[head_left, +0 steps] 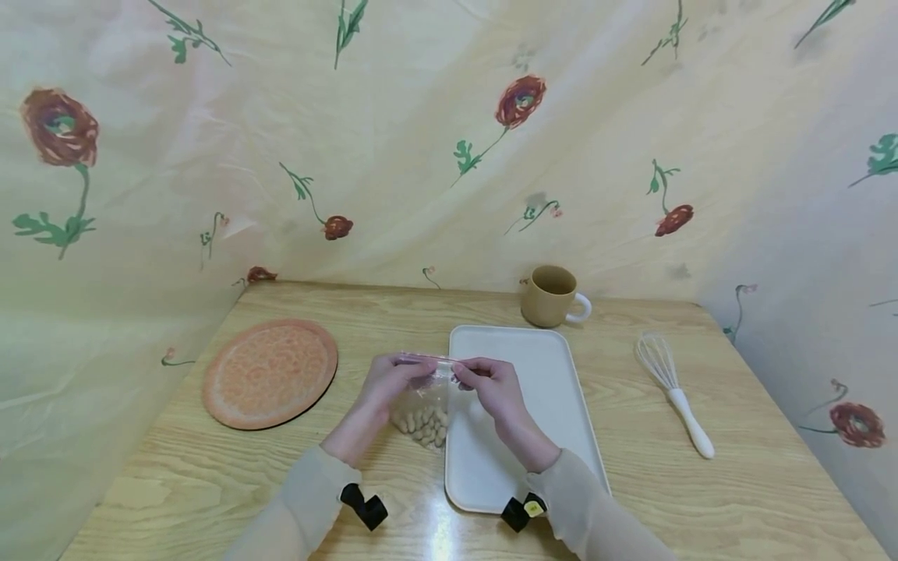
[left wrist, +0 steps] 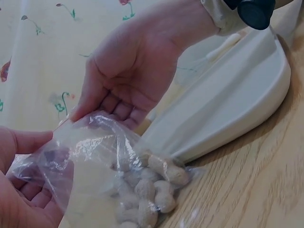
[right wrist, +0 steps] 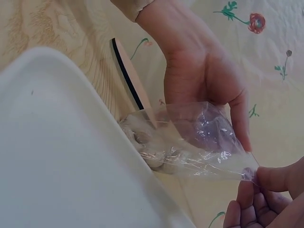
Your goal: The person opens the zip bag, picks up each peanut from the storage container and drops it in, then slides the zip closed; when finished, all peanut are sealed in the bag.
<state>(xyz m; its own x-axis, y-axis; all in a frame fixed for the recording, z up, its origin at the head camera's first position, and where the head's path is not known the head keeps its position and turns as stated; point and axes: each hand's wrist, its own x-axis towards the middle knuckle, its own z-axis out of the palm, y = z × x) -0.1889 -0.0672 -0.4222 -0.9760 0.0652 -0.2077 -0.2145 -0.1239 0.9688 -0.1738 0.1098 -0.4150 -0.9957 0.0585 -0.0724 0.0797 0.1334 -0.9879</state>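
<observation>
A clear zip bag of unshelled peanuts hangs between my two hands, its pink-edged top stretched level. My left hand pinches the top edge at the left side, thumb over the near face. At the other end my right hand pinches the same edge between thumb and curled fingers. The peanuts lie in the bottom of the bag, beside the left rim of a white rectangular tray. My right hand is above that tray.
On the left lies a round orange patterned mat. Behind the tray stands a tan mug with a white handle. A white-handled whisk lies on the wooden table at the right. Floral cloth hangs behind the table.
</observation>
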